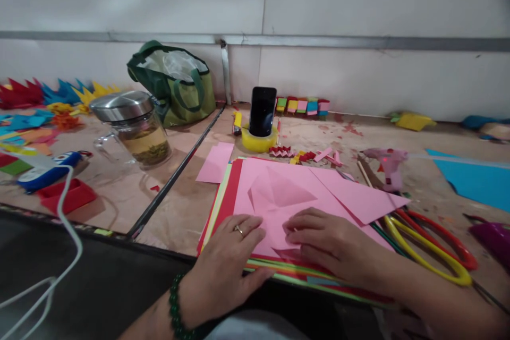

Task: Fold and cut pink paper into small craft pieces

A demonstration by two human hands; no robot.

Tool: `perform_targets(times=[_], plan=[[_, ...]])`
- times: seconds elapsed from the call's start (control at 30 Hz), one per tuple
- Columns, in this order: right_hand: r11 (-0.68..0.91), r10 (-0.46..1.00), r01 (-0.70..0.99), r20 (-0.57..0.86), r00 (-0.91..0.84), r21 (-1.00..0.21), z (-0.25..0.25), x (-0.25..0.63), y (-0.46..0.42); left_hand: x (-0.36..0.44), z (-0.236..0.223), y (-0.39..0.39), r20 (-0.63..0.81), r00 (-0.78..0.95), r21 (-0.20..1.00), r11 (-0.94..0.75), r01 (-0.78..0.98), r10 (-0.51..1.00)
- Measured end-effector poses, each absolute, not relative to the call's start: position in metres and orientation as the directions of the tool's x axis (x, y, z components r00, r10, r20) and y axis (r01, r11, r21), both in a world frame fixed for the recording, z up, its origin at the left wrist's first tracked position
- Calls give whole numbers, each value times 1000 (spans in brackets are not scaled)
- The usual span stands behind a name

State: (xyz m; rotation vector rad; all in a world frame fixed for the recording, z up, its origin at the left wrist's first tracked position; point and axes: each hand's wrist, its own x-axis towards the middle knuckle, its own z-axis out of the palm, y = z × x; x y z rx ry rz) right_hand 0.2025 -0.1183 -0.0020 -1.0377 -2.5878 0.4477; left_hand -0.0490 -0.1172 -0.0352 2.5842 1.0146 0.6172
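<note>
A pink sheet of paper (287, 191) with fold lines lies on top of a stack of coloured paper (228, 199) at the table's front edge. My left hand (227, 260), with a ring and a green bead bracelet, rests on its near left part, fingers stretched out and thumb apart. Opposite it, my right hand (334, 244) has bent fingers close together on the near right part of the pink paper; its thumb is hidden. Another pink piece, folded to a point (366, 199), lies right of the creased sheet, above scissors with red and yellow handles (428, 249).
A pink glue gun (392, 167) lies behind the scissors, beside blue paper (474, 178). A phone (263, 111) leans upright in a yellow tape roll (258, 141). To the left stand a glass tea mug (143, 138) and a green bag (191, 95). A white cable (66, 212) hangs over the edge.
</note>
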Motion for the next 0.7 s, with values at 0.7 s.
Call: perform_targets(times=[0.7], plan=[[283, 958, 706, 164, -233, -649, -27, 188, -97, -53, -40, -115, 367, 683, 375, -773, 512, 631]])
